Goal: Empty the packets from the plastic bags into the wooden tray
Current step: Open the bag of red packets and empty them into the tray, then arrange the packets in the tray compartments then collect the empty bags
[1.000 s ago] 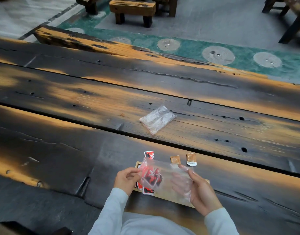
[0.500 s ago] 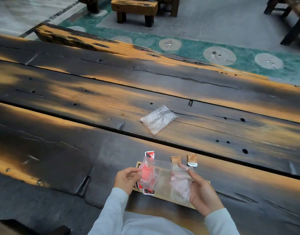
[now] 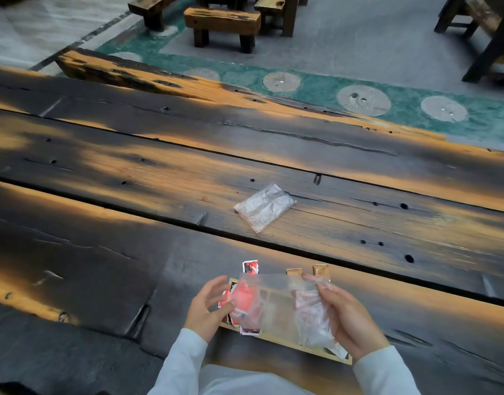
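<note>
A clear plastic bag [image 3: 275, 297] is stretched between my hands, low over the wooden tray [image 3: 285, 344] at the table's near edge. Red packets [image 3: 245, 299] show through its left end, and pale packets [image 3: 312, 312] bunch at its right end. My right hand [image 3: 347, 320] grips that right end. My left hand [image 3: 206, 306] has its fingers spread, with only the thumb against the bag's left end. More red packets [image 3: 249, 331] lie in the tray below. A second clear bag [image 3: 264, 207] lies flat on the table farther away.
One red packet [image 3: 251, 266] and two brown packets [image 3: 293, 271] [image 3: 321, 271] sit just beyond the tray. The dark plank table [image 3: 131, 252] has gaps and holes. Wooden benches [image 3: 222, 22] stand on the floor beyond the far edge.
My left hand has loosened its pinch on the bag and spread its fingers. My right hand has gathered the bag's right end and tilted it slightly; the red packets have bunched at the left end.
</note>
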The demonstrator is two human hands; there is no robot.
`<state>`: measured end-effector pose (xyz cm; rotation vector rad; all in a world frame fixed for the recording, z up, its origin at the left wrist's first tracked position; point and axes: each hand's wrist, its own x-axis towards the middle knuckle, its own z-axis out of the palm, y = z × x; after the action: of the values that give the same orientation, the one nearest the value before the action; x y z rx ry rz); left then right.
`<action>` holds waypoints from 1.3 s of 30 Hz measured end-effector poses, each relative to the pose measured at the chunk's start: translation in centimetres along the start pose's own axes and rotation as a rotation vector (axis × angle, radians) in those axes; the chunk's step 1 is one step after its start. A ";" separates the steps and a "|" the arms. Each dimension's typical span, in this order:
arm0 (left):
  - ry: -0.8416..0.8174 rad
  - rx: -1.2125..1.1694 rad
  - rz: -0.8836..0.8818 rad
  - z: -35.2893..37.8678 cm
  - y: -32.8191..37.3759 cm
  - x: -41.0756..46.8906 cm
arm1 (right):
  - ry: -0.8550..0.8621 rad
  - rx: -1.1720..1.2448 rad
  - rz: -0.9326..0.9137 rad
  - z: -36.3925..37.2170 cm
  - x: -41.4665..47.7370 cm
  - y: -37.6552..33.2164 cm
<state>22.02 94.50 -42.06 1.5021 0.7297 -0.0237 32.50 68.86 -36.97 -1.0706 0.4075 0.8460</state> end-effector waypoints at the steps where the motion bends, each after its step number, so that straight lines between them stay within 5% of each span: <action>1: -0.016 0.023 0.052 -0.4 0.6 -0.2 | -0.025 -0.033 -0.007 0.3 -0.2 -0.6; 7: -0.396 0.300 0.313 -1.9 4.8 -0.5 | -0.201 -0.093 -0.021 2.1 -1.1 -4.1; 11: -0.568 0.117 0.192 -1.3 5.8 -0.9 | -0.257 -0.059 -0.052 3.7 -1.4 -5.2; 16: -0.251 -0.068 0.144 -0.6 5.4 -0.6 | -0.263 0.088 -0.116 4.6 0.2 -3.9; 22: 0.040 -0.275 -0.069 -0.4 3.0 1.1 | -0.010 -0.546 -0.105 7.3 2.3 2.2; 32: -0.052 0.014 -0.109 -1.7 4.3 13.5 | 0.271 -0.606 0.045 6.6 3.1 6.5; 39: -0.140 -0.020 -0.119 0.6 9.4 21.8 | 0.513 -0.412 0.053 3.7 0.4 8.1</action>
<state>43.71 104.08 -43.56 1.4213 0.7027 -0.2093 26.13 74.08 -40.44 -1.6752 0.7116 0.7096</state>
